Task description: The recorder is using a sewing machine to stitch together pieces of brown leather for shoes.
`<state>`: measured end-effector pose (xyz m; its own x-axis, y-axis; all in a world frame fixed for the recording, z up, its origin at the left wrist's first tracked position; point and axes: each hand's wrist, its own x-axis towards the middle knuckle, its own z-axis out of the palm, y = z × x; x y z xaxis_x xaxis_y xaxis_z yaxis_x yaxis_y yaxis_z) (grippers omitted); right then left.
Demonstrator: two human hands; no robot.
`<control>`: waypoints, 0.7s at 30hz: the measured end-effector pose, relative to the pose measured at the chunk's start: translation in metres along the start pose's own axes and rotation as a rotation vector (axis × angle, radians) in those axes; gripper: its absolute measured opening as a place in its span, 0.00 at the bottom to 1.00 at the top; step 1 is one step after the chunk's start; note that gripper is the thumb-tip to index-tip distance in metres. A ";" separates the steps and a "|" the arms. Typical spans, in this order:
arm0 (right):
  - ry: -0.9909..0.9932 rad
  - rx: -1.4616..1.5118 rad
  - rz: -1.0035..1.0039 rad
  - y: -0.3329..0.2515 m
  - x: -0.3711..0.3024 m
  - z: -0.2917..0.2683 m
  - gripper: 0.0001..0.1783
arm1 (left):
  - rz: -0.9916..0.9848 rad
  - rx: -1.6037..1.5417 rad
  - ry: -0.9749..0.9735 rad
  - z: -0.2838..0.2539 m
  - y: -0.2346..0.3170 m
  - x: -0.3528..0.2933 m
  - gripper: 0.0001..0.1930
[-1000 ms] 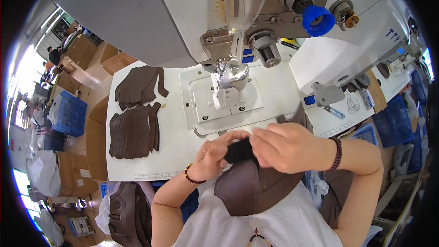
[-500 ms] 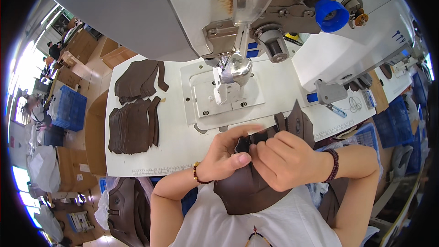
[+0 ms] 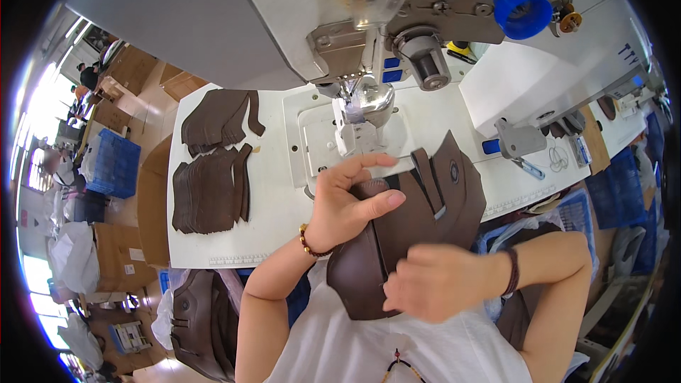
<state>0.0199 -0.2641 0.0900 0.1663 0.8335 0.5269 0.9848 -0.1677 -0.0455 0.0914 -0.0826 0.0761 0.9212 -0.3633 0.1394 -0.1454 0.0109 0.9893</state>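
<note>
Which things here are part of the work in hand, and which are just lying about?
In hand:
- brown leather piece, held by left hand and right hand
- sewing machine just beyond it

Lying about:
- two stacks of cut brown pieces on the white table
- blue crate
- cardboard boxes

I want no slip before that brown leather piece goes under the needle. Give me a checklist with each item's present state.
1. Both hands hold the brown leather piece: ok, left hand at its upper edge, right hand at its lower part.
2. Piece lies flat on the sewing table: not ok, it is lifted and folded toward the body.
3. Fingers apart from the presser foot: ok.
4. Stacks of cut leather pieces apart from the work: ok, to the left.
5. Needle threaded: cannot tell.
</note>
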 end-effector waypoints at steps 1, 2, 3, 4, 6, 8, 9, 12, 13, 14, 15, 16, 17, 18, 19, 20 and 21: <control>-0.094 0.088 0.130 0.017 0.003 -0.016 0.12 | 0.055 -0.008 -0.028 -0.001 0.002 0.004 0.25; -0.183 0.189 0.241 0.040 0.008 -0.027 0.17 | 0.107 -0.003 -0.037 -0.007 0.003 0.004 0.29; 0.068 0.130 0.321 0.058 0.007 -0.032 0.26 | 0.127 0.027 -0.066 -0.011 0.002 0.006 0.34; 0.317 0.063 0.401 0.070 0.004 -0.038 0.37 | 0.133 0.025 -0.075 -0.011 0.004 0.012 0.34; 0.347 0.302 0.533 0.093 0.002 -0.022 0.49 | 0.146 0.036 -0.101 -0.012 0.009 0.028 0.36; 0.161 0.645 0.912 0.104 0.001 -0.023 0.42 | 0.152 0.048 -0.115 -0.018 0.011 0.031 0.37; 0.146 0.518 0.841 0.107 -0.002 -0.018 0.37 | 0.168 0.087 -0.109 -0.023 0.012 0.030 0.40; 0.138 0.381 0.720 0.110 -0.009 -0.002 0.28 | 0.023 -0.004 -0.141 -0.033 0.006 0.018 0.46; 0.138 0.375 0.667 0.108 -0.009 0.002 0.24 | -0.024 -0.061 -0.138 -0.032 0.001 0.014 0.45; 0.139 0.376 0.664 0.107 -0.009 0.004 0.24 | -0.071 -0.120 -0.136 -0.031 -0.003 0.010 0.44; 0.122 0.375 0.630 0.107 -0.009 0.006 0.24 | -0.070 -0.118 -0.134 -0.031 -0.003 0.008 0.44; 0.105 0.373 0.596 0.107 -0.008 0.007 0.23 | -0.090 0.053 -0.164 -0.032 -0.003 0.007 0.43; 0.041 0.387 0.607 0.105 -0.006 0.006 0.24 | -0.109 0.223 -0.193 -0.032 -0.003 0.007 0.42; 0.039 0.390 0.605 0.105 -0.004 0.006 0.24 | -0.111 0.222 -0.189 -0.031 -0.002 0.007 0.42; 0.061 0.373 0.574 0.106 -0.003 0.007 0.25 | -0.048 0.237 -0.166 -0.028 -0.001 0.009 0.40; 0.082 0.356 0.541 0.107 -0.001 0.006 0.25 | 0.015 0.251 -0.143 -0.026 0.000 0.009 0.38; 0.079 0.355 0.540 0.107 -0.001 0.003 0.25 | 0.016 0.249 -0.140 -0.024 0.001 0.010 0.38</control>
<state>0.1255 -0.2811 0.0823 0.6514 0.6373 0.4117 0.7228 -0.3564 -0.5920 0.1094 -0.0635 0.0798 0.8618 -0.4900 0.1307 -0.2596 -0.2048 0.9438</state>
